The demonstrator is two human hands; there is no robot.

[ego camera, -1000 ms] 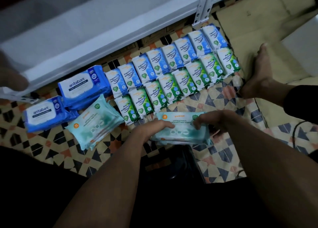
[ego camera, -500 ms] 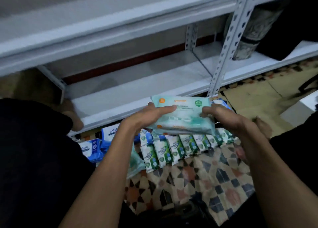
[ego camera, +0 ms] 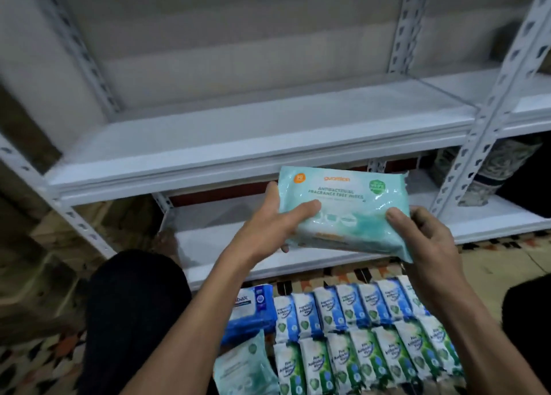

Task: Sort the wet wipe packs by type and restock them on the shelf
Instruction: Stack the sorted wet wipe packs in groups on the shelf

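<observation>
There, my left hand (ego camera: 269,224) and right hand (ego camera: 429,239) gripped the teal pack (ego camera: 343,209) by its two ends, thumbs on top, holding it in the air in front of the white shelf (ego camera: 208,153). Below, on the patterned floor (ego camera: 38,365), lay rows of blue packs (ego camera: 343,308) and green packs (ego camera: 366,362).

Dim, bluish indoor light, soft overall.
Wide-angle bending tilts the shelf posts (ego camera: 493,102); edges smear with motion blur, lower corners fall dark.
</observation>
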